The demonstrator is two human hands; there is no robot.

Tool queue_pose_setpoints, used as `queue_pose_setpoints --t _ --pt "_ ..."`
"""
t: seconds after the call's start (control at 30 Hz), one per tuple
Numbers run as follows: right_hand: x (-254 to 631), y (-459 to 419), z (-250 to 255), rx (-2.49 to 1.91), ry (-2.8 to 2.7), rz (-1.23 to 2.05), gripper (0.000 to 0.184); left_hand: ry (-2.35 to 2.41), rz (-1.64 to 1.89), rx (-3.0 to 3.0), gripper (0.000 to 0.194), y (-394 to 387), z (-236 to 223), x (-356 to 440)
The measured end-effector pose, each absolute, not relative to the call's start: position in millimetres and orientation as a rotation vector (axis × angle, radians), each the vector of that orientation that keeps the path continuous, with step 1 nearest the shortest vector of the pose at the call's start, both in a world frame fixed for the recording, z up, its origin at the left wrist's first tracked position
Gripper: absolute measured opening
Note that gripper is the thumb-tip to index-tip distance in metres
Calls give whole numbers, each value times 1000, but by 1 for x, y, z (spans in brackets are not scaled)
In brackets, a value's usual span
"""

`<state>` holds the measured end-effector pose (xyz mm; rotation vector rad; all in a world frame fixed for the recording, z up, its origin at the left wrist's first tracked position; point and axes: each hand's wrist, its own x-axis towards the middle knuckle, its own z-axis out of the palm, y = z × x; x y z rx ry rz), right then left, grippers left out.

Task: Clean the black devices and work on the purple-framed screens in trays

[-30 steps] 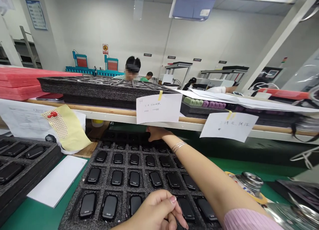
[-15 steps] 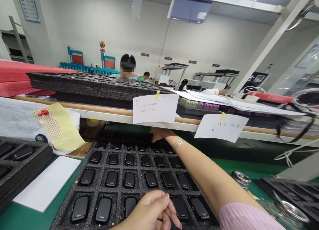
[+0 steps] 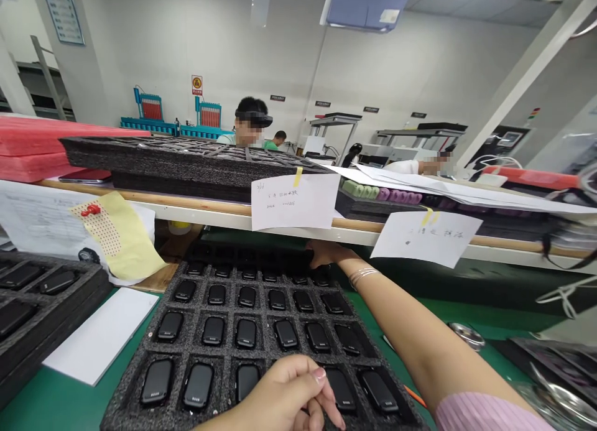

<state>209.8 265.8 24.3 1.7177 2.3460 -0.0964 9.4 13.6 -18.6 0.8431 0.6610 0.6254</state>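
A black foam tray [image 3: 228,350] with rows of compartments lies in front of me. Small black rounded devices [image 3: 156,382] sit in its compartments, each with a row of tiny marks near one end. My left hand [image 3: 293,387] hovers over the nearest row, loosely closed with the thumb against the curled fingers; nothing shows in it. Under the shelf, my right hand [image 3: 326,254] reaches to the tray's far right part. Its fingers are bent together in shadow, and a dark thing at the fingertips cannot be made out.
Overhead runs a shelf edge [image 3: 209,216], carrying black foam trays [image 3: 186,170] and paper labels [image 3: 296,201]. A white sheet [image 3: 102,334] and another foam tray [image 3: 51,300] lie left. At right are a metal-lidded jar [image 3: 559,400] and an orange stick [image 3: 414,397]. People sit beyond.
My right hand has shifted right along the tray's far rows. My left hand stays over the near row. The whole view has swung slightly, moving the scene to the right.
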Motion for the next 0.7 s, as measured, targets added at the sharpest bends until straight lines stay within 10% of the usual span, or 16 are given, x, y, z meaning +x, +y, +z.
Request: queue_pose_setpoints --t 0.7 --pt "178 207 25 1636 2545 -210 30 703 655 1049 62 4 -12 6"
